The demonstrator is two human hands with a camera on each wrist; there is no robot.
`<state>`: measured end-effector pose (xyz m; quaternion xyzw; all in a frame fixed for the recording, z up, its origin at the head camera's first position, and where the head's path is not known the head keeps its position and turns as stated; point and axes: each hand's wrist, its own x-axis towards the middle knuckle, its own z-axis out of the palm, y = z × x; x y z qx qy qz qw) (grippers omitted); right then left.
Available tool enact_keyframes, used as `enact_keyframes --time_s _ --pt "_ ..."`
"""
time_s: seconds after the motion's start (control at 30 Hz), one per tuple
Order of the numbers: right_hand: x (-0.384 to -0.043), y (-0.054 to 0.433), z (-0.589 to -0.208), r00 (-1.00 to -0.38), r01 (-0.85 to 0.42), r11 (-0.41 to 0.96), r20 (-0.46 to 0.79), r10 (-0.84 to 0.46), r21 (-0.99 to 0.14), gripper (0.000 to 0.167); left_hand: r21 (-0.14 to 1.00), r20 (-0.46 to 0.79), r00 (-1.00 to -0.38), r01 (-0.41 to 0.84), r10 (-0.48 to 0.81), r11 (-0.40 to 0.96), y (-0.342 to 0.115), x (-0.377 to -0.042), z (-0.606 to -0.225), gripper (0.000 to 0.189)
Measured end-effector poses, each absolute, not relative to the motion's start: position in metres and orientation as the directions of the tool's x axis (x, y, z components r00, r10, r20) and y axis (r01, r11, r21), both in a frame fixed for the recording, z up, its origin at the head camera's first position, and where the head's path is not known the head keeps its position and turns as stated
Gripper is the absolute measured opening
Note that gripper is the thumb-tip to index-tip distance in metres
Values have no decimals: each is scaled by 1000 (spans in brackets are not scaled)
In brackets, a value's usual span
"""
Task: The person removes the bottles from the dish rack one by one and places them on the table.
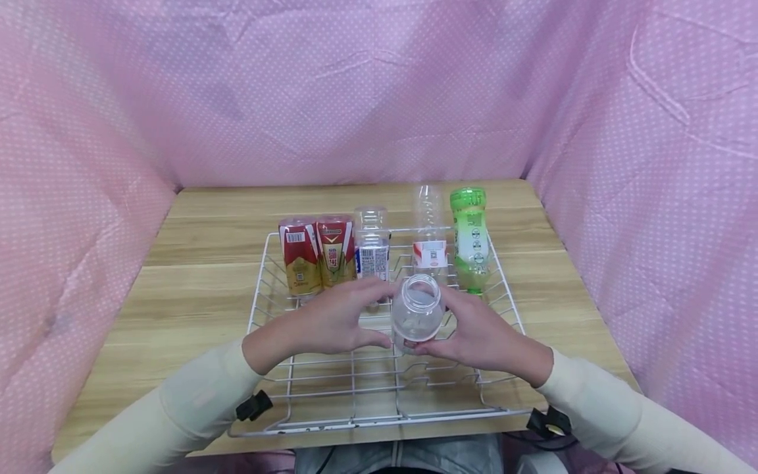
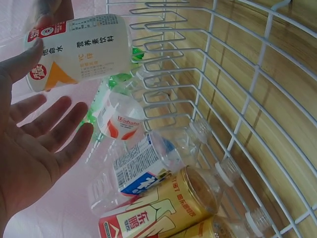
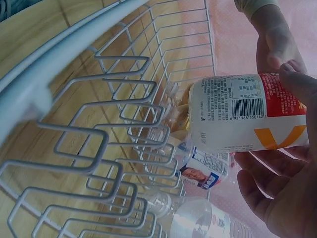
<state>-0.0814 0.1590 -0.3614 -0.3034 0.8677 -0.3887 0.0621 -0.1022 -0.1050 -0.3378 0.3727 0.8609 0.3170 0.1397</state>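
Observation:
My right hand [image 1: 482, 329] grips a clear plastic drink bottle [image 1: 417, 315] upright, mouth upward, over the white wire dish rack [image 1: 381, 416]. In the right wrist view, its white label [image 3: 223, 131] shows a barcode, a red patch and an orange mark. To the bottle's left is my left hand [image 1: 334, 319], fingers spread; in the left wrist view its thumb overlaps the bottle's edge, and I cannot tell whether it touches. Behind my hands, bottles stand upside down in the rack: two red-and-gold ones [image 1: 301, 257], a clear one [image 1: 373, 257], a red-and-white-labelled one [image 1: 430, 253] and a green one [image 1: 470, 240].
The rack stands on a wood-grain table [image 1: 177, 289], near its front edge. Wire prongs [image 3: 106, 148] rise inside it. Pink dotted cloth [image 1: 355, 99] hangs behind and at both sides. The person's lap [image 1: 355, 457] is just below the front edge.

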Motion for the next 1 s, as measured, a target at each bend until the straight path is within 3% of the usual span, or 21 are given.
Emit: enact_keyframes --time_s 0.2,0.47,0.8,1.0 --pt "-81 164 -360 -824 -454 510 128 -552 -731 82 566 -75 -676 577 733 590 -112 -102 -338 62" --pt "-80 171 -360 -845 -446 547 131 -519 -709 83 542 -105 -693 562 714 625 -121 -103 -339 55" --pt "-82 182 -359 -862 -439 558 156 -482 -704 84 472 -115 -714 572 690 671 -130 -108 -342 55" --pt "-81 189 -361 -882 -429 592 172 -440 -682 83 361 -84 -715 628 694 690 -132 -111 -343 55"
